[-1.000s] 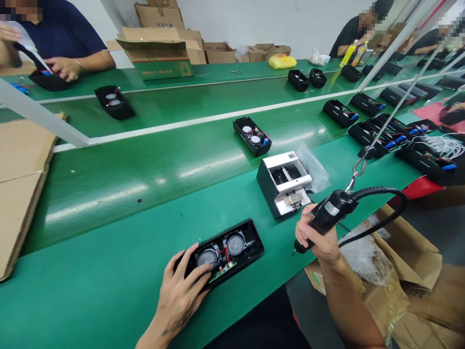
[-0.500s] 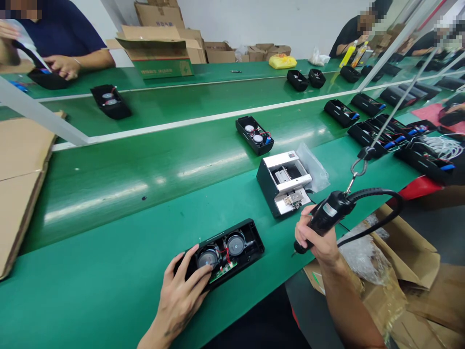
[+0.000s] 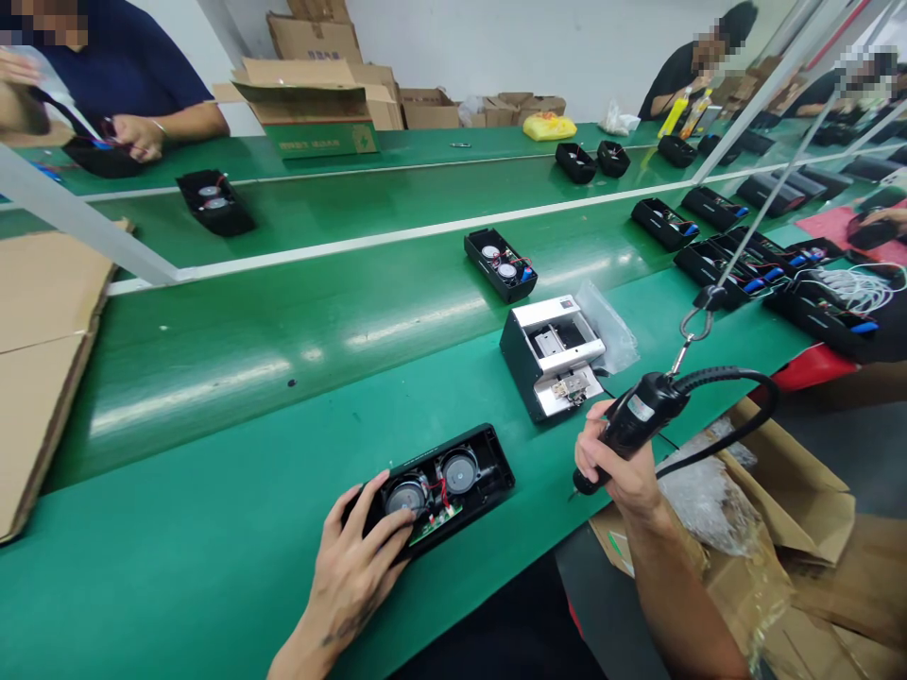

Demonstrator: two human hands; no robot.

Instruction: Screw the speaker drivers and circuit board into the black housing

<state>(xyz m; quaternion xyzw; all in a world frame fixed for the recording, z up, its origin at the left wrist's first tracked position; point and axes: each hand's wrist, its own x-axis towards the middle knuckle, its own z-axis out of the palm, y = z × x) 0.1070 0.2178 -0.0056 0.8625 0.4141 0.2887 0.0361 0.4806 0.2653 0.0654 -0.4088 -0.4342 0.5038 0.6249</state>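
An open black speaker housing (image 3: pixel 488 486) with two round speakers, red wires and a green circuit board lies at the front of the green work surface (image 3: pixel 233 529). My left hand (image 3: pixel 365 557) grips its left end, fingers over the rim and near the left speaker. To the right, my right hand (image 3: pixel 620 463) is wrapped round a black electric screwdriver (image 3: pixel 638 416), which hangs from a cable. Its tip points down, right of the housing and apart from it. Behind the screwdriver stands a white and black screw feeder (image 3: pixel 553 354).
Another open housing (image 3: pixel 501 264) sits on the belt (image 3: pixel 318 312); several more are at the right. Cardboard (image 3: pixel 49 349) lies at the left edge, and cartons (image 3: pixel 794 482) are below right. A person (image 3: pixel 142 76) works across the belt at the upper left.
The housing on the belt has shifted slightly right. The person across has moved their hands a little. My hands have kept nearly the same place and hold.
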